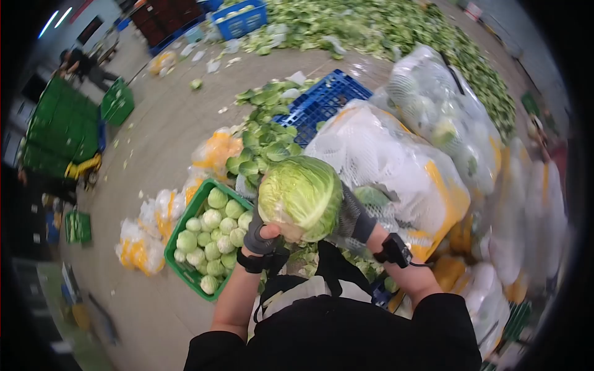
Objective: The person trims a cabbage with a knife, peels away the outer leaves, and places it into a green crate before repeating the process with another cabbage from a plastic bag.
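Observation:
A large pale-green cabbage (301, 196) is held up in front of me between both hands. My left hand (262, 236), in a grey fingerless glove, grips its lower left side with the thumb showing near the stem end. On the cabbage's right side presses my right hand (357, 216), gloved alike; most of its fingers are hidden behind the cabbage. Below and left of my left hand stands a green crate (179, 272) filled with several trimmed cabbages (213, 250). White mesh sacks (396, 167) with yellow bands lie close beyond my right hand.
Loose leaves (266, 139) and a blue crate (325, 102) lie ahead. A big leaf heap (371, 25) spreads behind. Bundled mesh bags (141, 244) sit left of the green crate. Clear bags of cabbages (433, 111) stand right. A person (86, 68) works far left near stacked green crates (59, 123).

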Demonstrator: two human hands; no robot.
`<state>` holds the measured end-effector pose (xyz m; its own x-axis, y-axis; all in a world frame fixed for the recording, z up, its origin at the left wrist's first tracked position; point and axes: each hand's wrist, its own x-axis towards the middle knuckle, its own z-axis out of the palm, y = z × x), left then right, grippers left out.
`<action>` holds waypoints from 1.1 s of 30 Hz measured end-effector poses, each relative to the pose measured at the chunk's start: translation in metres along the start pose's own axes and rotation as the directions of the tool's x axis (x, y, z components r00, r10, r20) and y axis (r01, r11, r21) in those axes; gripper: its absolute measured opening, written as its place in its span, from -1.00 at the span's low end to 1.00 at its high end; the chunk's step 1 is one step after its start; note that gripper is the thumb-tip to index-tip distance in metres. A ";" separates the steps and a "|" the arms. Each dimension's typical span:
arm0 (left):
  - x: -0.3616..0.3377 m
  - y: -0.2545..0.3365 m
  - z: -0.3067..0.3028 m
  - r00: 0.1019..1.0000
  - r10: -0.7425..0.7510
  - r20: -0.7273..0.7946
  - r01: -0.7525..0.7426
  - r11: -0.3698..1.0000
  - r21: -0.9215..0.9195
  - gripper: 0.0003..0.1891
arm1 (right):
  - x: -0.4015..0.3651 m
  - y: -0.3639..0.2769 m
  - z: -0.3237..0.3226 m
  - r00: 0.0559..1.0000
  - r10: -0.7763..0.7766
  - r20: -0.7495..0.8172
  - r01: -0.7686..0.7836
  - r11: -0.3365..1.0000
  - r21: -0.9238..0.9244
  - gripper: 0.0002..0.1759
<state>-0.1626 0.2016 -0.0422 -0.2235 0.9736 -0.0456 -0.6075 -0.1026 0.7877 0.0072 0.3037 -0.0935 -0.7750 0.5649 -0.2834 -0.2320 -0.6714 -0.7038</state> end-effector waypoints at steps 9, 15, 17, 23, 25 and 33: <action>-0.040 0.025 -0.013 0.876 -0.172 0.451 0.015 0.943 0.331 0.13 | -0.069 0.068 0.069 0.924 -0.309 -0.228 0.380 0.659 0.649 -0.37; -0.096 -0.007 -0.011 0.831 0.092 0.548 -0.520 0.476 0.709 0.18 | -0.114 0.143 0.117 0.496 -0.607 -0.621 0.649 0.734 -0.199 -0.14; -0.112 -0.009 -0.003 0.786 0.083 0.613 -0.581 0.441 0.685 0.13 | -0.134 0.153 0.125 0.399 -0.642 -0.655 0.682 0.685 -0.257 -0.11; -0.143 0.001 0.025 0.639 0.110 0.762 -0.682 0.539 0.494 -0.33 | -0.189 0.163 0.146 0.249 -0.627 -0.738 0.830 0.531 -0.171 -0.17; -0.140 -0.004 0.013 0.565 0.098 0.819 -0.737 0.505 0.448 -0.41 | -0.208 0.166 0.147 0.264 -0.655 -0.708 0.866 0.484 -0.125 -0.22; -0.141 -0.019 0.081 0.359 -0.147 0.922 -0.637 0.683 0.357 -0.40 | -0.261 0.211 0.135 0.352 -0.599 -0.719 0.826 0.560 -0.062 -0.14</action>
<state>-0.0579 0.0824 -0.0006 0.7116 0.5524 0.4342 -0.0008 -0.6173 0.7867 0.0812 -0.0499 -0.0799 0.2891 0.9460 -0.1464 -0.7334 0.1206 -0.6690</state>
